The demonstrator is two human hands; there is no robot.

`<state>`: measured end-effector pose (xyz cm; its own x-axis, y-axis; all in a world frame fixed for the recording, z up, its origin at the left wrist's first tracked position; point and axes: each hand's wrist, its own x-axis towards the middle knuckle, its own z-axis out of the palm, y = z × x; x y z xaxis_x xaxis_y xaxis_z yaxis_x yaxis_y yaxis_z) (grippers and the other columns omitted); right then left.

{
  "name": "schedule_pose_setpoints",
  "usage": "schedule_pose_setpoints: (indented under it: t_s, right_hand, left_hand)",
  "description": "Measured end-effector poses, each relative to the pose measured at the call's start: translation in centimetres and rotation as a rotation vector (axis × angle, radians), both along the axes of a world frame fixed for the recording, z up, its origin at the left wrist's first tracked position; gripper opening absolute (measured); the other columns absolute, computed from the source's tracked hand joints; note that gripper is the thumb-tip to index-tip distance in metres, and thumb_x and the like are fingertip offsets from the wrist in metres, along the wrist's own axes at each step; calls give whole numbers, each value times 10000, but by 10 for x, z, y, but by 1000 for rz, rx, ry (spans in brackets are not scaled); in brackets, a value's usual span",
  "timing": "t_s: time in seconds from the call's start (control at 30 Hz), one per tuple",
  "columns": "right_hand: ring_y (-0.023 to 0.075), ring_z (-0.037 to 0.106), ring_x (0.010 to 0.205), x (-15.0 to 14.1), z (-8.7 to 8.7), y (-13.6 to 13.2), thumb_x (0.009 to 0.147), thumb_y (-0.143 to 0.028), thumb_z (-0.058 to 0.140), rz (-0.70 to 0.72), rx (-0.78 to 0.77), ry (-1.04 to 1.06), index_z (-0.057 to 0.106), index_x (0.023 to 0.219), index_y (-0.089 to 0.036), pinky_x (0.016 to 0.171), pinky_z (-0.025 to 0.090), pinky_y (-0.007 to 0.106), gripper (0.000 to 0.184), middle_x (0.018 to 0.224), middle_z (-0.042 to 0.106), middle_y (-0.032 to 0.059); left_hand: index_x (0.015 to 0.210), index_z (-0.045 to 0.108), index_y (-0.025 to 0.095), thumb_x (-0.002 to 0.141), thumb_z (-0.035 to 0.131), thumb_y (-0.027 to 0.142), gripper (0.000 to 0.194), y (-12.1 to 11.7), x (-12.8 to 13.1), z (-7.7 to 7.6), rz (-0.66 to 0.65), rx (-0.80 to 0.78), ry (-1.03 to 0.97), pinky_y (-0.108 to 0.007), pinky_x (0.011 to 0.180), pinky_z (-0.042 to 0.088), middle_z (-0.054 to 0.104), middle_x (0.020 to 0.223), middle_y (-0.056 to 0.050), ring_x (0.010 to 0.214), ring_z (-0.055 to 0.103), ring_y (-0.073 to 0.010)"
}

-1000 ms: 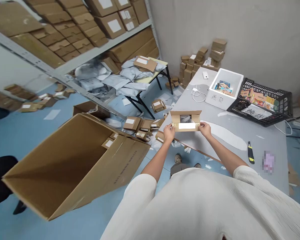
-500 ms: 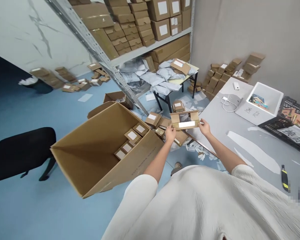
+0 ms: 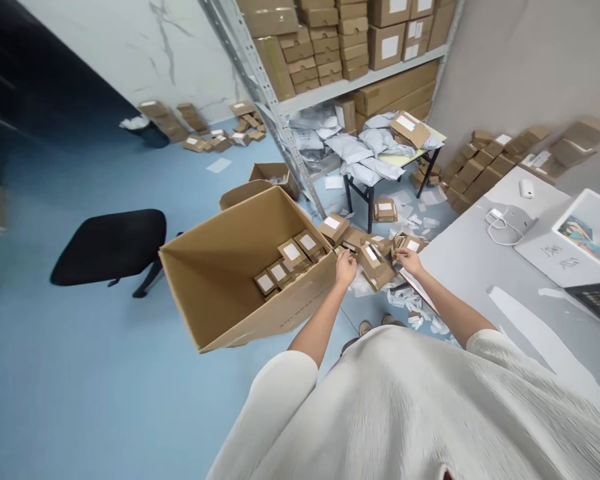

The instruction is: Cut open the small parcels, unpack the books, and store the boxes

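My left hand (image 3: 347, 268) is closed, fingers curled together near the corner of a large open carton (image 3: 265, 333). What it holds, if anything, I cannot make out. My right hand (image 3: 410, 261) pinches the near edge of a small cardboard box (image 3: 405, 243) with a white label; its shape is partly blurred. Between my hands lies a tilted, labelled cardboard box (image 3: 377, 272). Further labelled boxes (image 3: 333, 228) lie just beyond my left hand. Inside the large carton, several small boxes (image 3: 291, 252) with white labels sit along its far right side.
At right stands a grey table (image 3: 460, 247) with a white bin (image 3: 593, 230) and a cable. Ahead, grey mailer bags lie on a small table (image 3: 403, 160) beside a metal shelf (image 3: 330, 93). A black chair (image 3: 111, 247) stands left. Paper scraps (image 3: 420, 307) litter the floor.
The open box held level between both hands is no longer seen that way; a blurred box is now at my right hand. My view has swung left, shifting the surroundings rightward.
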<state>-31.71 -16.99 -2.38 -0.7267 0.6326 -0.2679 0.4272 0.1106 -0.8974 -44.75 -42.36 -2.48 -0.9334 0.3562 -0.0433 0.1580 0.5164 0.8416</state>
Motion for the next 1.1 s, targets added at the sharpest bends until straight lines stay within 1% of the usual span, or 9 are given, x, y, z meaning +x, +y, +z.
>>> schedule_pose_setpoints:
  t_s: [0.07,0.13,0.3,0.4,0.57,0.7,0.8,0.97,1.1]
  right_hand:
    - [266,752,920,-15,-3,-6,712,-327,664,54,-4,10,772,957,-186,955,620,444,303,902,798,81]
    - [270,747,929,-28,-6,-11,717,-332,679,111,-1,18,774,937,-195,953,619,445,276,883,797,75]
    - [274,746,959,-45,-19,-18,728,-326,668,233,-25,4,787,957,-218,947,618,437,280,936,811,63]
    - [275,747,941,-50,-29,-20,727,-327,664,300,-50,-24,792,964,-215,946,615,436,291,946,813,65]
    - [257,748,943,-72,-38,-39,736,-345,647,365,-52,-15,793,984,-217,996,596,451,315,1018,824,65]
    - [260,748,1018,-102,-32,-71,729,-336,648,439,-53,53,791,986,-223,1055,573,453,315,1097,832,78]
    - [267,751,1023,-129,-22,-101,733,-324,661,504,-55,62,792,997,-214,1063,574,457,314,1085,833,86]
    - [249,756,975,-173,-9,-161,770,-314,633,591,-40,33,797,1069,-199,1004,607,437,359,1032,825,70]
    - [249,758,997,-202,-7,-210,788,-296,638,588,-19,33,803,1077,-204,1015,602,428,345,1053,823,80]
  left_hand:
    - [1376,731,163,903,579,86,503,-9,-3,-1,38,10,14,-472,1275,477,684,1469,-177,1420,637,-294]
    - [1401,724,186,894,592,100,532,-18,-5,-4,81,19,12,-475,1274,479,692,1454,-155,1407,646,-288]
    - [1483,677,189,912,575,115,585,-37,5,-14,197,11,-68,-463,1208,540,651,1506,-159,1172,755,-251]
    - [1480,677,184,926,568,115,569,-45,14,-19,255,6,-98,-447,1172,566,635,1522,-171,1098,773,-239]
    - [1459,683,188,948,584,124,524,-65,19,-16,315,-3,-125,-426,1135,589,627,1517,-168,1098,777,-231]
    - [1429,693,179,949,604,120,492,-93,11,-8,375,-9,-115,-425,1130,595,638,1504,-168,1111,777,-238]
    - [1419,689,190,935,611,118,495,-122,2,-3,403,5,-91,-443,1151,584,659,1484,-153,1113,770,-237]
    - [1408,686,179,919,561,93,512,-182,-25,0,441,22,-107,-426,1133,584,647,1487,-167,1118,767,-233]
    - [1407,689,190,911,534,75,532,-237,-54,-5,447,16,-126,-403,1144,568,655,1479,-149,1186,745,-231]
